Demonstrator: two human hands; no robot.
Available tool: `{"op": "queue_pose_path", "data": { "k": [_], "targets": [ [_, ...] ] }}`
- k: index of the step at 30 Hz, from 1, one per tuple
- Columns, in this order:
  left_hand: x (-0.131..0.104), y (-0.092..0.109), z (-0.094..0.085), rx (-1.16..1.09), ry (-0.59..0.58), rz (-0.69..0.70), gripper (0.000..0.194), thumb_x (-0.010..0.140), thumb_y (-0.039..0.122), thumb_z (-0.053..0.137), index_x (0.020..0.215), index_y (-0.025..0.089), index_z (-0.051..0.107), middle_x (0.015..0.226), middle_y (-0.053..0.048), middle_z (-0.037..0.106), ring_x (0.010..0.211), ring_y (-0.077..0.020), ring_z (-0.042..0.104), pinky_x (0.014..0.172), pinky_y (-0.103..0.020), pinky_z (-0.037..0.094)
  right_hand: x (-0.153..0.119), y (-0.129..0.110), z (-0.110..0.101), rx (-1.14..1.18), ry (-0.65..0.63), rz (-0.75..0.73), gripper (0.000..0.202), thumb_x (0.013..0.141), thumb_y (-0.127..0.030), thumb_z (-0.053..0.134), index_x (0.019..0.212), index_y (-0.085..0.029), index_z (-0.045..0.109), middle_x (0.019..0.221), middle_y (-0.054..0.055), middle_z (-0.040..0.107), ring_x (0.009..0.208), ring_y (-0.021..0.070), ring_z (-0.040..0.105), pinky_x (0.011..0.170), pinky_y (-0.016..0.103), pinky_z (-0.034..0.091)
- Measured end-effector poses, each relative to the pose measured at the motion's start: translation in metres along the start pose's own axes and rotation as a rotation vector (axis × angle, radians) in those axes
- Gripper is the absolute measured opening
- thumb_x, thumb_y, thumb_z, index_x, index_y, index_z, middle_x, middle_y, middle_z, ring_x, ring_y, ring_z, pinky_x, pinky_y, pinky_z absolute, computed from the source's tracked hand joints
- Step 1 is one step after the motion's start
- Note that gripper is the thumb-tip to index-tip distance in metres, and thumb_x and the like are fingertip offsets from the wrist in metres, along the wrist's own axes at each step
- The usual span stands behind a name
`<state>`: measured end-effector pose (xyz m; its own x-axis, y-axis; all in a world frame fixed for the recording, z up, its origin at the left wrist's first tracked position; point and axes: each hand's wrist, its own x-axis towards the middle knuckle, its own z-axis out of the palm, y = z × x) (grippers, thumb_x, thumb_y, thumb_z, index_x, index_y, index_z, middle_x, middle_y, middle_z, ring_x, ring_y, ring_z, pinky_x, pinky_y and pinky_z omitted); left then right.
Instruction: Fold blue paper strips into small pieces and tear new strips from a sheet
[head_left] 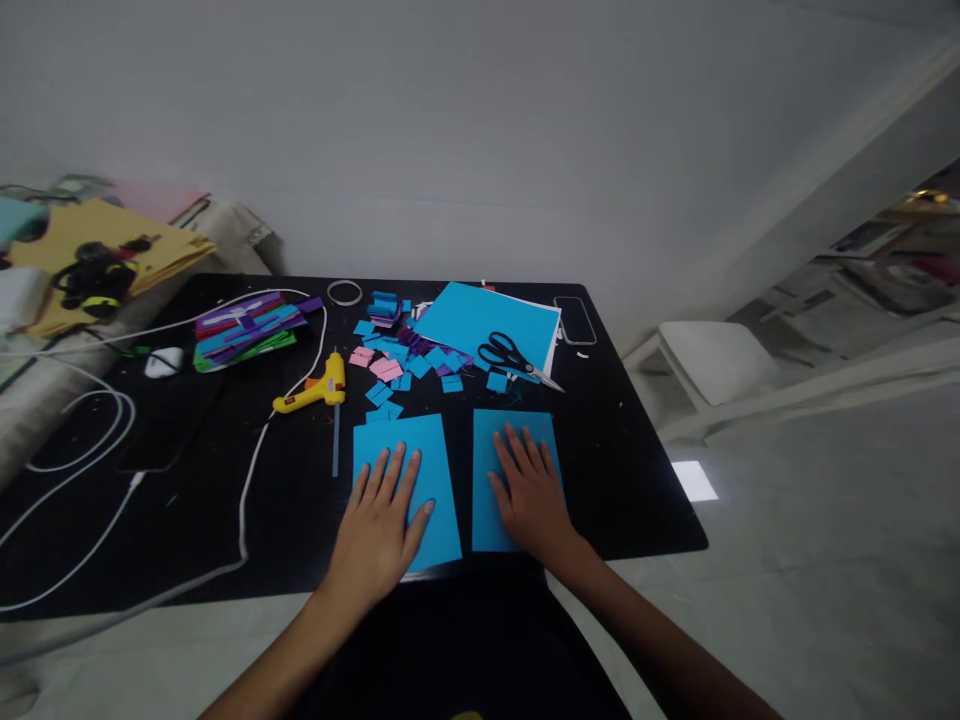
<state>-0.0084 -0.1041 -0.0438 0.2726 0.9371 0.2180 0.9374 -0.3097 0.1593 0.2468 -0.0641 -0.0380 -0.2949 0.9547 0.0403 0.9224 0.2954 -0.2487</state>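
Left hand (pixel 379 525) lies flat, fingers fanned, on left blue sheet (pixel 433 470); right hand (pixel 531 500) spread likewise on right blue sheet (pixel 486 520), neither pinching. Sheets side by side on black table (pixel 622 490), narrow gap between; right blue sheet at 3 o'clock from left hand. Left one's long axis roughly 11-to-5, right one's nearly 12-to-6. Yellow glue gun (pixel 334 380) nearer left hand, at its 11 o'clock; scissors (pixel 523 364) at 12 from right hand. From here, can't read any brand or writing.

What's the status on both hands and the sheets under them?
Left hand flat on left sheet. Right hand flat on right sheet. Scissors beyond, clear of both hands.
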Motion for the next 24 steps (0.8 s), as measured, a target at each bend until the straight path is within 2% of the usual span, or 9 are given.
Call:
{"op": "queue_pose_path", "data": {
  "k": [6,14,18,21,24],
  "targets": [
    [-0.002,-0.006,-0.001,0.01,-0.017,0.01,0.072,0.106,0.049,0.044,0.168,0.025,0.017,0.169,-0.012,0.034,0.157,-0.036,0.03,0.121,-0.062,0.037,0.001,0.022,-0.003,-0.002,0.047,-0.032,0.059,0.109,-0.04,0.038,0.165,-0.022,0.03,0.171,0.009,0.029,0.16,0.0349,0.023,0.126,0.063,0.027],
    [-0.002,-0.005,-0.001,-0.016,0.007,0.006,0.071,0.106,0.05,0.044,0.168,0.026,0.019,0.169,-0.012,0.036,0.156,-0.0362,0.033,0.122,-0.061,0.036,0.001,0.042,-0.01,0.007,0.022,-0.119,0.058,0.109,-0.043,0.04,0.163,-0.024,0.036,0.169,0.007,0.035,0.159,0.0331,0.027,0.126,0.059,0.027],
    [0.0,-0.005,-0.001,-0.024,0.032,0.002,0.069,0.105,0.052,0.046,0.165,0.025,0.028,0.166,-0.012,0.042,0.154,-0.0368,0.037,0.12,-0.061,0.037,0.001,0.045,-0.011,0.006,0.035,-0.138,0.056,0.109,-0.043,0.041,0.161,-0.023,0.04,0.167,0.007,0.039,0.158,0.0321,0.03,0.125,0.058,0.028],
    [0.001,-0.004,-0.003,-0.022,0.044,0.009,0.063,0.104,0.053,0.046,0.16,0.024,0.042,0.162,-0.012,0.048,0.15,-0.0372,0.044,0.117,-0.06,0.041,0.001,0.047,-0.01,0.005,0.065,-0.148,0.054,0.109,-0.042,0.041,0.159,-0.021,0.044,0.164,0.008,0.044,0.156,0.0318,0.034,0.125,0.058,0.03],
    [0.001,-0.003,-0.008,-0.037,0.058,0.012,0.052,0.104,0.049,0.048,0.148,0.023,0.058,0.154,-0.012,0.058,0.142,-0.0376,0.053,0.11,-0.058,0.048,0.001,0.049,-0.008,0.017,0.142,-0.173,0.05,0.108,-0.039,0.044,0.153,-0.019,0.052,0.156,0.011,0.056,0.15,0.0312,0.045,0.122,0.056,0.034]
  ]
}}
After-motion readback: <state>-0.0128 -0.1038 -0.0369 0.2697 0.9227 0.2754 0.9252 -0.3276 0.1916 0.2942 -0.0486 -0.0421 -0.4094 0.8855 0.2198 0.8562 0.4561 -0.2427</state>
